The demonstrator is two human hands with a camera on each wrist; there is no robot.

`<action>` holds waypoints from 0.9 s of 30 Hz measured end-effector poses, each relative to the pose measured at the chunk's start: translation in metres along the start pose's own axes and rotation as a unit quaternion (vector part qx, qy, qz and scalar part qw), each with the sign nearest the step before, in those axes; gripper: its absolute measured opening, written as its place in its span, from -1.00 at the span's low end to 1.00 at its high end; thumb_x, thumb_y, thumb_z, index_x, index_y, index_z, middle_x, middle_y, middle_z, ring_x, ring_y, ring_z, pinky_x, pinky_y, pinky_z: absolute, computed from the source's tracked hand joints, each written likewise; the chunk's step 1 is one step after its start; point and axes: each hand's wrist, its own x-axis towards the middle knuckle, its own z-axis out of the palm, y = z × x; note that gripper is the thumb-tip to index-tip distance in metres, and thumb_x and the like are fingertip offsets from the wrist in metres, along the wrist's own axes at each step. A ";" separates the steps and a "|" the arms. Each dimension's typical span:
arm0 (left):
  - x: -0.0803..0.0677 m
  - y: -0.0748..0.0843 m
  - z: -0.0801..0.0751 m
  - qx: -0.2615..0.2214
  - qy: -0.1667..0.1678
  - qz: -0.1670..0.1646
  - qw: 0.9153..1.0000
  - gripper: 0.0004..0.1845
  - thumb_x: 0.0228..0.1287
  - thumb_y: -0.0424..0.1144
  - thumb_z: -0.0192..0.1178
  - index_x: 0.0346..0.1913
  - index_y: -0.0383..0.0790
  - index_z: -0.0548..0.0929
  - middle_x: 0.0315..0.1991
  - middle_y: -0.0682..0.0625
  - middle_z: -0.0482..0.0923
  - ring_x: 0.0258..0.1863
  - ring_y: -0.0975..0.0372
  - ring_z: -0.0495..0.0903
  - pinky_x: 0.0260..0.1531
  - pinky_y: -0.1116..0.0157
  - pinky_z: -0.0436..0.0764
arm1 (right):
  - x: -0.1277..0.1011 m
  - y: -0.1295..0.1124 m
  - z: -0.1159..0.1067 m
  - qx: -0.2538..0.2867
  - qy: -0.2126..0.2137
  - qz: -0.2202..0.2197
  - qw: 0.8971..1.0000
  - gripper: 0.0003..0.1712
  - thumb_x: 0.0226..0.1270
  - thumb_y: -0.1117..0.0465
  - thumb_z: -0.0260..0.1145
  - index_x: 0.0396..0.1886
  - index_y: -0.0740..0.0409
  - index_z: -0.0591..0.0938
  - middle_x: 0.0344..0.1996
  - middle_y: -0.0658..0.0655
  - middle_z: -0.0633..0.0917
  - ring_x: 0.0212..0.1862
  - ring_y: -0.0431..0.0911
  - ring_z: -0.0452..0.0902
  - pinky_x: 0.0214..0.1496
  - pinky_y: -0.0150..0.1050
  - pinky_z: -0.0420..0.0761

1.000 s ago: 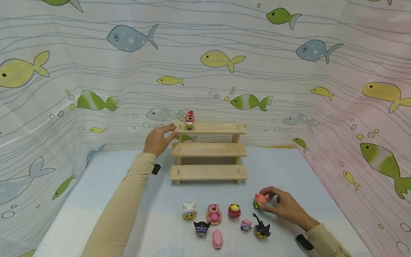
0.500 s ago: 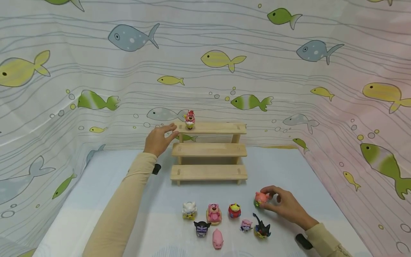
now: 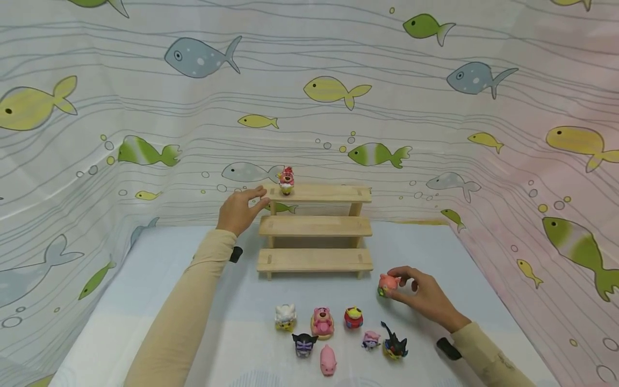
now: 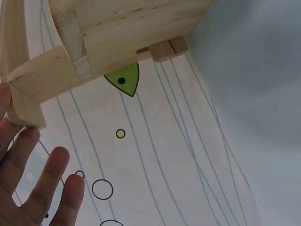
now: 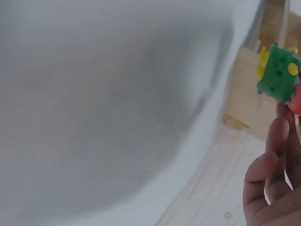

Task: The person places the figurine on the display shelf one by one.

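Your right fingers (image 3: 403, 274) are curled round a small pink figure (image 3: 388, 283) with a green base, pinching it just above the worktop (image 3: 193, 301), in front of the right end of the lowest step of the wooden stand (image 3: 314, 226). In the right wrist view, the green, yellow-dotted base of that figure (image 5: 278, 73) sits at your fingertips (image 5: 277, 136), with the pale wood of the stand behind it. Your right hand (image 3: 423, 298) lies with its wrist low, and the beige sleeve (image 3: 488, 357) runs back to the lower right edge.

Your left fingers (image 3: 253, 194) are straight and relaxed, grasping nothing; they touch the left end of the stand's top step. The left wrist view shows those fingers (image 4: 44, 179) spread beside the wooden corner, with the fish-print curtain (image 3: 145, 107) behind. Your left hand (image 3: 238, 210) is raised at the stand's left side.

On the top step, near your left fingers, a small pink and red figure (image 3: 286, 180) stands upright. The two lower steps are bare wood.

Well apart from the held figure, a cluster stands on the worktop nearer to you: a white figure (image 3: 285, 316), a pink bear figure (image 3: 322, 321), a red figure (image 3: 353, 317), a dark purple figure (image 3: 304, 344), a pink pig (image 3: 327, 359), a small pale pink figure (image 3: 371, 339) and a black figure (image 3: 394, 343).
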 end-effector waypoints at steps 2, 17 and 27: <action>0.000 0.000 0.000 0.000 -0.001 -0.002 1.000 -0.52 0.40 0.09 0.27 0.23 -0.10 0.69 0.29 0.06 0.56 0.22 -0.05 0.59 -0.07 -0.06 0.67 | 0.005 -0.005 -0.001 0.001 0.004 -0.007 1.000 -0.50 0.17 -0.17 0.55 0.09 -0.23 0.65 -0.19 -0.25 0.65 -0.20 -0.19 0.50 -0.26 -0.27 0.49; -0.001 0.000 0.000 -0.005 -0.001 -0.004 1.000 -0.53 0.40 0.07 0.29 0.23 -0.11 0.69 0.29 0.04 0.56 0.21 -0.07 0.59 -0.11 -0.06 0.68 | 0.045 -0.034 0.001 0.035 0.008 -0.069 0.997 -0.50 0.21 -0.09 0.55 0.12 -0.16 0.65 -0.12 -0.19 0.67 -0.16 -0.10 0.52 -0.24 -0.11 0.52; 0.001 0.000 0.000 0.002 -0.004 -0.007 1.000 -0.52 0.40 0.09 0.28 0.24 -0.08 0.69 0.29 0.07 0.56 0.20 -0.05 0.60 -0.20 -0.03 0.69 | 0.079 -0.057 0.001 0.048 0.000 -0.121 0.992 -0.51 0.22 -0.05 0.56 0.13 -0.16 0.65 -0.09 -0.20 0.67 -0.16 -0.11 0.52 -0.24 -0.08 0.54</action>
